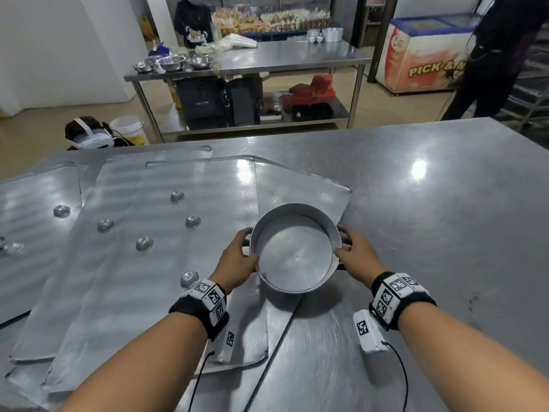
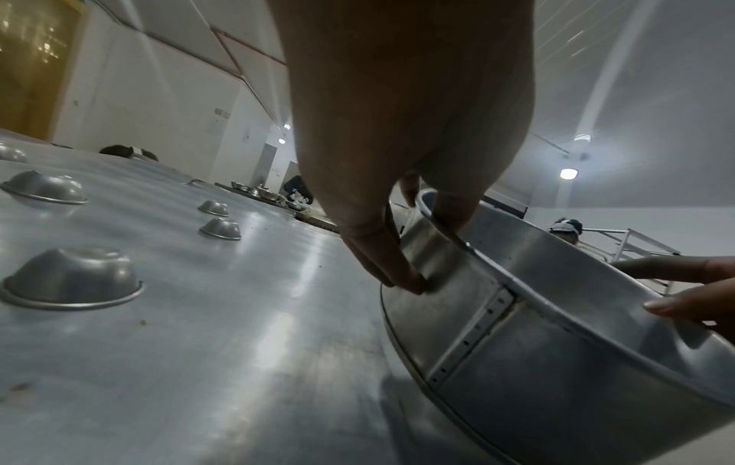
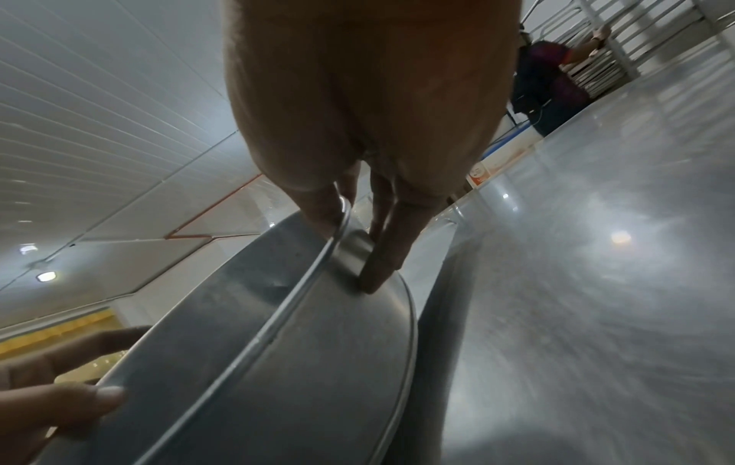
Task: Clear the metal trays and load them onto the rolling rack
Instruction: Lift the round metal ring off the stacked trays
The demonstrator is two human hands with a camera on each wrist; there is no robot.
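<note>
Both hands hold a round, empty metal pan [image 1: 294, 257] just above the overlapping flat metal trays [image 1: 166, 292] on the steel table [image 1: 430, 218]. My left hand [image 1: 249, 245] grips the left rim, thumb inside and fingers on the outer wall [image 2: 401, 280]. On the opposite rim my right hand [image 1: 344, 242] grips the same way, fingers [image 3: 382, 267] pressed on the wall. The pan [image 2: 517, 346] hangs tilted and casts a shadow below. Several small upturned metal moulds [image 1: 144, 243] lie on the trays. The rolling rack [image 1: 534, 93] stands at the far right.
A person in dark clothes [image 1: 490, 55] stands by the rack, beside a chest freezer [image 1: 421, 55]. A second steel table [image 1: 267, 58] with bowls lies beyond, another person behind it. A head wearing a headset [image 1: 89, 135] and a bucket [image 1: 127, 126] sit past the table's far left edge.
</note>
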